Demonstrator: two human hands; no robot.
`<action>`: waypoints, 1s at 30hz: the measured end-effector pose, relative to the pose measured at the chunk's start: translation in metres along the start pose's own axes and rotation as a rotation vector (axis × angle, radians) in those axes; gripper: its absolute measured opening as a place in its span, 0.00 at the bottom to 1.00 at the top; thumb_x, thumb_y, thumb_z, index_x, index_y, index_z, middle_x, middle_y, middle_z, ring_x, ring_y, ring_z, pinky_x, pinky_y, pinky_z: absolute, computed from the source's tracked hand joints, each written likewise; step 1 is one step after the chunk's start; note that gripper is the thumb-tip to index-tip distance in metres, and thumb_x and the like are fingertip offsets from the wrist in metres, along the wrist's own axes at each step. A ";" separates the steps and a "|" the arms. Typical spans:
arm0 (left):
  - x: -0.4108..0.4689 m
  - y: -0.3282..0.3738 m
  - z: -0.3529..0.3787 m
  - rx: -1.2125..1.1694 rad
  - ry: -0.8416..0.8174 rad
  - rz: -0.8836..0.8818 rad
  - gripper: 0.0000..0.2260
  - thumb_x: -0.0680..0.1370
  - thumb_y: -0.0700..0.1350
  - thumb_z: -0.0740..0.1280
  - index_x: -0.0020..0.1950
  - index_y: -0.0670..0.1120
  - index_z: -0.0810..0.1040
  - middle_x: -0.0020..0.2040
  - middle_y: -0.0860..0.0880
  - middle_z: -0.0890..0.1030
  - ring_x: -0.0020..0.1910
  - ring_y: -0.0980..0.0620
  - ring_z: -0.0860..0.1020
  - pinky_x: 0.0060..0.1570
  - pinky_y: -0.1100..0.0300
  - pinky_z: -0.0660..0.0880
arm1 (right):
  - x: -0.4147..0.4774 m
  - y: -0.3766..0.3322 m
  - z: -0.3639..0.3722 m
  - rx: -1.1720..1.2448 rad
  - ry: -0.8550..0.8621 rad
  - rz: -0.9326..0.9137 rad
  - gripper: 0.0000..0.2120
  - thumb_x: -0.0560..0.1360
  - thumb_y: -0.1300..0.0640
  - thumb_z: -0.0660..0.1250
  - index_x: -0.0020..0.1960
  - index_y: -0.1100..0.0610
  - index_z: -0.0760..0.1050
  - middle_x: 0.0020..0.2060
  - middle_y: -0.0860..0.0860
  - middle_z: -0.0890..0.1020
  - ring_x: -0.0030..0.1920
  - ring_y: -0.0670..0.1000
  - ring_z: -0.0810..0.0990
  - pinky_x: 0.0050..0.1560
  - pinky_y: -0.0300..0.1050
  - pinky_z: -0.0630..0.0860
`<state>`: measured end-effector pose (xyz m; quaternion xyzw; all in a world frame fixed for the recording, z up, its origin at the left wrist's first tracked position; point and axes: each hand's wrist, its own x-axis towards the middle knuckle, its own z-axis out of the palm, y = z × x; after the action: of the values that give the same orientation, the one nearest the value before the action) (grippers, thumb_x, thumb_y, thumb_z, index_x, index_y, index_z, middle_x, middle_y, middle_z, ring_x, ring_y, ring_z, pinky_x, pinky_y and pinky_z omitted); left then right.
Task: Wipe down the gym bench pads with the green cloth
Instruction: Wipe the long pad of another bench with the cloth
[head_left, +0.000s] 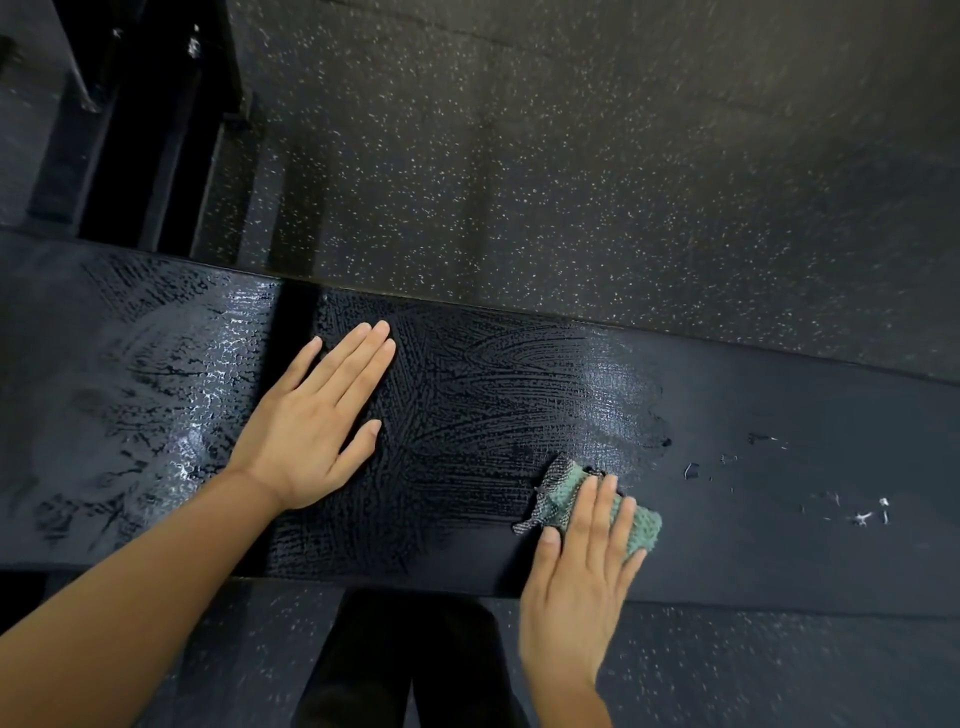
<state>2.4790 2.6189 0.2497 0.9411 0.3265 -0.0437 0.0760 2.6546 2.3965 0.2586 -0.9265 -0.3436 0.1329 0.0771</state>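
- The black gym bench is seen running across the middle of the frame as two pads: a long pad (779, 415) from the centre to the right edge and a second pad (130, 389) on the left.
- The two pads are separated by a narrow dark gap (296, 322), left of centre.
- The left hand (317, 421) is laid flat on the long pad just right of the gap. Its fingers are straight and close together, the thumb is spread, and nothing is held.
- The green cloth (636, 525) is found in the lower right of centre, lying on the long pad near its lower edge. A grey patterned corner is folded out at its left.
- The right hand (582, 566) is pressed palm-down on the cloth with straight fingers laid over it, and the thumb is set beside the cloth's left edge. The cloth is not gripped.
- Glossy curved wet streaks (493, 374) are shown on the long pad between the hands, and similar wet patches on the second pad.
- Small white specks (862, 514) are scattered on the matt part of the pad at the right.
- A speckled dark floor (571, 156) fills the upper frame, and a black frame (140, 130) stands at the upper left.
- Dark trouser legs (405, 665) are visible at the bottom centre.
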 end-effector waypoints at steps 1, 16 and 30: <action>0.000 0.000 0.000 -0.001 -0.001 -0.001 0.31 0.81 0.54 0.49 0.81 0.40 0.53 0.82 0.45 0.53 0.81 0.48 0.52 0.77 0.44 0.54 | -0.002 -0.009 0.003 0.023 0.009 0.050 0.27 0.83 0.48 0.44 0.80 0.53 0.49 0.80 0.46 0.49 0.79 0.49 0.43 0.76 0.53 0.38; 0.000 0.000 0.000 0.008 -0.005 0.000 0.31 0.81 0.54 0.48 0.81 0.41 0.53 0.82 0.45 0.52 0.81 0.48 0.51 0.77 0.44 0.54 | -0.055 -0.074 0.016 -0.105 -0.188 -0.434 0.27 0.81 0.47 0.50 0.78 0.52 0.58 0.78 0.48 0.59 0.77 0.52 0.57 0.70 0.57 0.58; 0.000 -0.001 0.001 -0.013 0.012 0.001 0.31 0.81 0.54 0.49 0.81 0.41 0.52 0.82 0.46 0.52 0.81 0.49 0.51 0.77 0.45 0.52 | -0.050 -0.027 0.009 -0.012 -0.113 -0.035 0.26 0.82 0.48 0.45 0.79 0.54 0.55 0.78 0.49 0.59 0.79 0.53 0.53 0.77 0.56 0.44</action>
<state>2.4784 2.6188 0.2484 0.9410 0.3268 -0.0360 0.0803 2.5989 2.3846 0.2659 -0.9118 -0.3642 0.1815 0.0543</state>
